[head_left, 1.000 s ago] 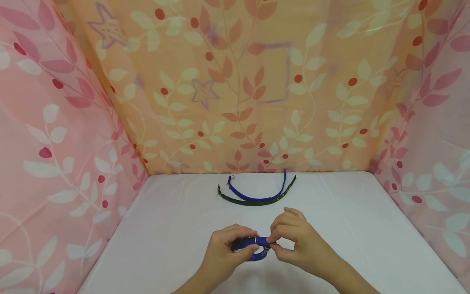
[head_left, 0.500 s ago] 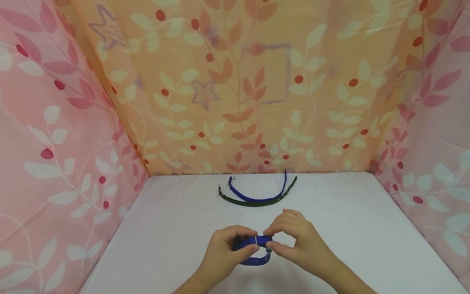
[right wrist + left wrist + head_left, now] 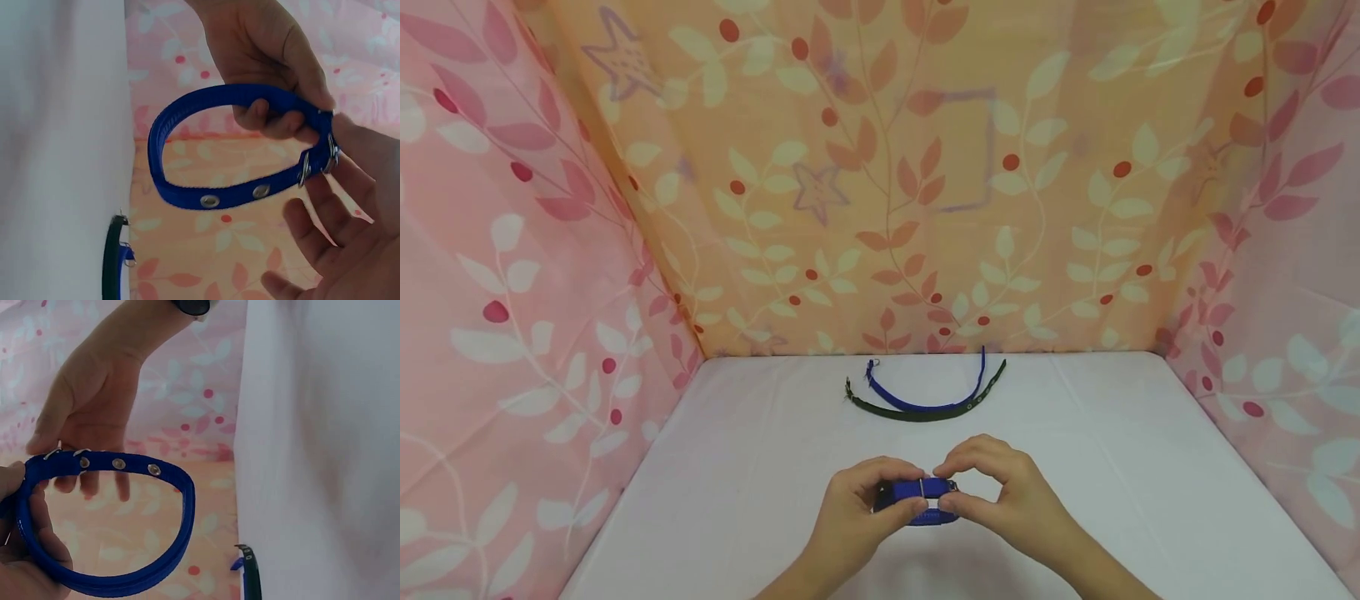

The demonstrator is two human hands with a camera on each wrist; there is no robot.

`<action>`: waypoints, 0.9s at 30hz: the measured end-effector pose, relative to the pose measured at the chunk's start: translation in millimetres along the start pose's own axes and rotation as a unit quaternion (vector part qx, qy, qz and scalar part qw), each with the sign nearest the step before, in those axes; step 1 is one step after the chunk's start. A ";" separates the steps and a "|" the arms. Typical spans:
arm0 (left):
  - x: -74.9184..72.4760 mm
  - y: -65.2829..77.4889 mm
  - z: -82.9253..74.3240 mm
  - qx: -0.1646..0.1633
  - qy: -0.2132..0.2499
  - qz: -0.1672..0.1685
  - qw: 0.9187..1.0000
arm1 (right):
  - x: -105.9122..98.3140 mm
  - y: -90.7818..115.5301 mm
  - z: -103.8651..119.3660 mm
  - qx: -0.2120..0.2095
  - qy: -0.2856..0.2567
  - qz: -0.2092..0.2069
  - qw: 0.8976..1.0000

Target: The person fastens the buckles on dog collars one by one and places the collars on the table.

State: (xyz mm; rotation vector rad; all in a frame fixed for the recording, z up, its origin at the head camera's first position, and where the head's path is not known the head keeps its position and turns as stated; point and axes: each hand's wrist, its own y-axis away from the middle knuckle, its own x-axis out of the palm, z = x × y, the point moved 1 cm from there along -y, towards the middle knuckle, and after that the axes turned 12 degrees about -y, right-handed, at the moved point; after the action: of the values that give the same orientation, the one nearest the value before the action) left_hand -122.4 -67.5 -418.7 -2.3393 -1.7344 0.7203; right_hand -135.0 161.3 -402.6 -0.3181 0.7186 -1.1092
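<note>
Both hands hold a blue pet collar (image 3: 932, 517) above the table, formed into a loop with its strap run through the buckle. My left hand (image 3: 867, 504) pinches it between thumb and fingers on the left side. With thumb and fingertips, my right hand (image 3: 1015, 492) pinches the collar's right end. The right wrist view shows the metal buckle (image 3: 331, 156), a ring (image 3: 304, 170) beside it and eyelets along the strap, with the left hand (image 3: 269, 69) gripping the padded side. In the left wrist view, the strap (image 3: 134, 461) passes in front of the right hand (image 3: 94, 412).
Farther back on the white table (image 3: 760, 450) lie a dark green collar (image 3: 917, 417) and another blue collar (image 3: 891, 400), both spread in curves and touching. Floral cloth (image 3: 880, 275) walls the table at the back and both sides.
The right thumb and fingers have shifted on the collar, which has turned in the grip. Its metal fitting now shows at the right end. The left hand and the two far collars stay put.
</note>
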 end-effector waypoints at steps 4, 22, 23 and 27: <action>-6.3 -1.4 -1.9 0.001 0.014 -0.009 1.000 | -6.8 -1.5 -0.6 0.027 0.016 0.028 0.999; -32.6 -12.0 -1.6 -0.004 -0.046 0.031 0.998 | -29.1 -0.3 -12.7 0.092 -0.127 0.185 0.970; -33.1 -12.5 -0.5 -0.002 -0.052 0.032 0.998 | -30.6 -0.4 -12.5 0.081 -0.124 0.186 0.971; -32.5 -13.0 3.3 0.004 -0.044 0.039 0.998 | -32.7 -1.1 -9.9 0.053 -0.102 0.180 0.977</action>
State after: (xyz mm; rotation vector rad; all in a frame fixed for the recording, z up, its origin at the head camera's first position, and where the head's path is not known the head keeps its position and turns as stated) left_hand -142.3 -94.1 -407.1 -2.4168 -1.6787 0.8539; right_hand -150.6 191.2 -397.4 -0.1981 0.5065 -0.7548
